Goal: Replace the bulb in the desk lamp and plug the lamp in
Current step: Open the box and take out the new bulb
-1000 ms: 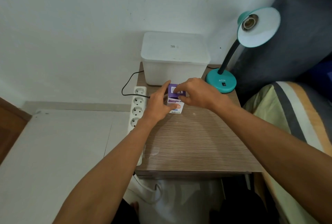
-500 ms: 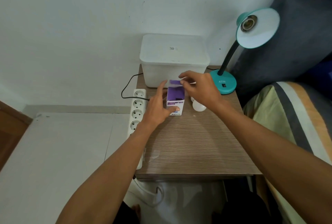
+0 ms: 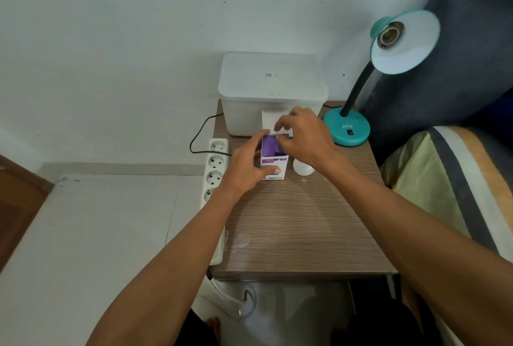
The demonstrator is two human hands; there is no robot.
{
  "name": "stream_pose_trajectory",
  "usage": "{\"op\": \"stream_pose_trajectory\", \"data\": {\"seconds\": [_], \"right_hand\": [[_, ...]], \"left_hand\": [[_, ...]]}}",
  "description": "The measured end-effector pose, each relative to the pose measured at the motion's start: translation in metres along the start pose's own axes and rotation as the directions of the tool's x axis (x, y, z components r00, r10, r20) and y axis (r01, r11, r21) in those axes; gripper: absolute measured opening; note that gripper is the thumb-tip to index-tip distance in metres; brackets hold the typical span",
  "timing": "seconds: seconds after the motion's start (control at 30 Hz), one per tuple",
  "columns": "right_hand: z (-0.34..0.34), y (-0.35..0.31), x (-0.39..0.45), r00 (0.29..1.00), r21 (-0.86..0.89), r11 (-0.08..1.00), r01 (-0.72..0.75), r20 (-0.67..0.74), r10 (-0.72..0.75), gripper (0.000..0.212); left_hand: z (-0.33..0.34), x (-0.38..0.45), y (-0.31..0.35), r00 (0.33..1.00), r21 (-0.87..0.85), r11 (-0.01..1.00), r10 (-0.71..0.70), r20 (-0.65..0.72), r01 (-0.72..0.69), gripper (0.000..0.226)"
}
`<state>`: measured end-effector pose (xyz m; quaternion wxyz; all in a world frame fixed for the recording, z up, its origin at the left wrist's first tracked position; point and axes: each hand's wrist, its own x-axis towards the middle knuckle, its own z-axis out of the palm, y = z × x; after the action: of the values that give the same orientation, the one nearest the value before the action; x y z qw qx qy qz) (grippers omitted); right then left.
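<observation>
My left hand (image 3: 244,168) is clamped around the side of the purple bulb box (image 3: 273,159), which stands on the table (image 3: 299,223), thumb across its front, while my right hand (image 3: 302,137) pinches the box's opened white top flap (image 3: 273,121) between thumb and fingertips just above it. I judge the main risk is the loose white bulb (image 3: 303,169) lying on the table directly under my right wrist: if I drop that wrist or sweep it sideways as I work the flap, I could nudge the bulb and it would likely roll, since nothing near it would stop it. Pulling too hard on the flap could also tip the light box out of my left hand's hold. The teal desk lamp (image 3: 347,129) stands just beyond my right hand, its shade (image 3: 408,43) tilted up with the socket (image 3: 388,35) empty, so an elbow swing could knock it. The table is a small wood-grain top against a white wall, with a white plastic bin (image 3: 272,90) right behind my hands, a white power strip (image 3: 213,173) along the edge beside my left wrist with a black cord (image 3: 200,140) running behind it, pale floor to my left, and a striped bed cover (image 3: 449,179) to my right.
</observation>
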<state>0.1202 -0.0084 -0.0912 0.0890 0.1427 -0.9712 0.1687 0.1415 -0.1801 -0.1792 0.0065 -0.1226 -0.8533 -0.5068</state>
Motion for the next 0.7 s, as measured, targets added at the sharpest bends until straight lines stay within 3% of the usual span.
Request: {"op": "stream_pose_trajectory", "data": {"seconds": [0.13, 0.3, 0.57, 0.7], "right_hand": [[-0.003, -0.002, -0.001, 0.982, -0.037, 0.999, 0.007, 0.191, 0.0, 0.031], [-0.002, -0.006, -0.001, 0.981, -0.059, 0.998, -0.001, 0.195, 0.012, 0.029], [0.005, -0.017, 0.006, 0.947, -0.048, 0.988, -0.144, 0.282, 0.152, 0.036], [0.009, -0.021, 0.007, 0.959, -0.125, 0.984, -0.126, 0.238, 0.153, 0.024]], "left_hand": [[0.001, -0.001, -0.001, 1.0, -0.008, 1.0, 0.008, 0.001, -0.008, 0.099], [0.0, -0.002, 0.0, 1.0, 0.004, 1.0, 0.011, -0.008, -0.011, 0.098], [0.001, -0.001, -0.001, 1.0, 0.023, 1.0, 0.006, 0.003, -0.006, 0.099], [0.001, 0.0, -0.002, 1.0, 0.022, 1.0, -0.002, 0.006, 0.002, 0.098]]}}
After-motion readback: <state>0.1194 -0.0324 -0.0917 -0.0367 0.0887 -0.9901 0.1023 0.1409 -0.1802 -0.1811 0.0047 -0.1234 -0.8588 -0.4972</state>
